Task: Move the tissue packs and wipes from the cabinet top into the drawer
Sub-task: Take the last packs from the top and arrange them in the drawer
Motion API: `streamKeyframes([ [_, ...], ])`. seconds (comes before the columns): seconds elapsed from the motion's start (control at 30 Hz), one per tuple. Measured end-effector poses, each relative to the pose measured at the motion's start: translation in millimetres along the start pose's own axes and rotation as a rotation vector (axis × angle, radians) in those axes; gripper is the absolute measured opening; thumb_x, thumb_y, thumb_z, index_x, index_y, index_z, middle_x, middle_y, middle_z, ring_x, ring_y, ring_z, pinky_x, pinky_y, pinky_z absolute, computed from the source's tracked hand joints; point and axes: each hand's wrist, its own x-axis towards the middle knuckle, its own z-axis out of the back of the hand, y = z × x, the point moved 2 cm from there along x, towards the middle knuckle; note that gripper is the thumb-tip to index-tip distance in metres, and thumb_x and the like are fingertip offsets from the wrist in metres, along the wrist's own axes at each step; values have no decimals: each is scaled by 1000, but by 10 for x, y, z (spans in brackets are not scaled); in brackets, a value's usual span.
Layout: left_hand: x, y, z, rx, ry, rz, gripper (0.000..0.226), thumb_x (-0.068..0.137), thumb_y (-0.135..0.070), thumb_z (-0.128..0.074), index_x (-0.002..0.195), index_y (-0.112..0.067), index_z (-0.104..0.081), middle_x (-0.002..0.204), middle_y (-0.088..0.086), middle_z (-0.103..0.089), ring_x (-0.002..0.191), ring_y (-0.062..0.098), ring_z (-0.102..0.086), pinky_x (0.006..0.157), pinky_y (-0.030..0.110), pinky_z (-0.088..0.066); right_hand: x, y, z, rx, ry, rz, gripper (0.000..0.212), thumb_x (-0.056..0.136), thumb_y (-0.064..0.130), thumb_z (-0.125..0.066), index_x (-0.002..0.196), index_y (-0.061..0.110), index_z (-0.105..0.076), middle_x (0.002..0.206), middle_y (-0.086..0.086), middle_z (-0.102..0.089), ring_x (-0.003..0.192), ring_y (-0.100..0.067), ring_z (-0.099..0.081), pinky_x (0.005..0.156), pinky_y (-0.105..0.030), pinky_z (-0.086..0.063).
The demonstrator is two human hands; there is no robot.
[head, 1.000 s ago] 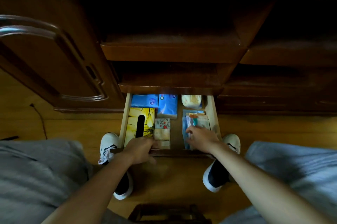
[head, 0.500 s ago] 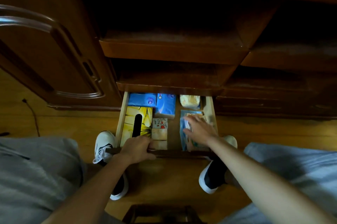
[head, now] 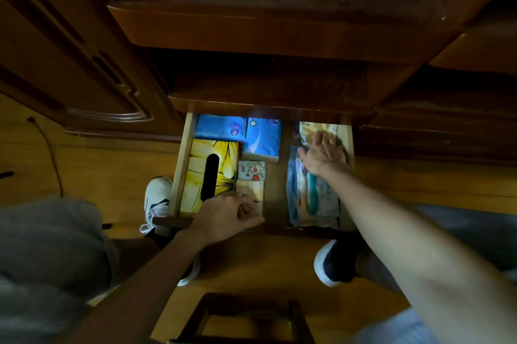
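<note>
The low wooden drawer point(head: 180, 164) stands pulled out between my feet. Inside lie a yellow tissue box point(head: 195, 176) with a black slot, two blue tissue packs point(head: 221, 128) point(head: 263, 136) at the back, and two small packs point(head: 251, 170) point(head: 253, 190) in the middle. A flat wipes pack point(head: 313, 201) fills the right side, with a pale yellow pack point(head: 316, 128) behind it. My left hand point(head: 223, 215) grips the drawer's front edge. My right hand point(head: 321, 153) lies flat, fingers spread, over the yellow pack and the far end of the wipes.
Dark cabinet drawers point(head: 265, 33) overhang the open one. A cabinet door point(head: 70, 64) is at left, a cable point(head: 47, 153) runs on the wooden floor, and a dark stool frame point(head: 246, 318) stands below. My white shoes point(head: 156, 198) flank the drawer.
My right hand slid from the near end of the wipes pack toward the back of the drawer. The view moved closer. My left hand stayed on the drawer front.
</note>
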Motion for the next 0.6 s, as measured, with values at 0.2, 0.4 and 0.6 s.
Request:
streamKeyframes([
  [0.2, 4, 6, -57, 10, -9, 0, 50, 84, -75, -53, 110, -36, -69, 104, -18, -74, 86, -4, -65, 74, 20, -54, 84, 84, 24, -142, -36, -48, 87, 97, 38, -57, 162, 8, -7, 167, -22, -13, 153, -37, -18, 118, -47, -29],
  [0.4, -15, 32, -77, -9, -13, 19, 50, 85, -74, -49, 114, -36, -67, 103, -16, -74, 86, -2, -65, 78, 23, -51, 21, 395, 15, -518, -196, 164, 93, 89, 37, -70, 161, 26, -14, 156, -15, -36, 138, -37, -38, 105, -49, -40],
  [0.6, -43, 28, -61, -42, -28, 9, 57, 85, -75, -42, 113, -34, -69, 102, -15, -74, 78, -9, -58, 64, 7, -40, 232, 456, 112, -539, -27, 125, 59, 99, 13, -45, 155, 31, -35, 167, -14, -13, 148, -43, -18, 101, -57, -43],
])
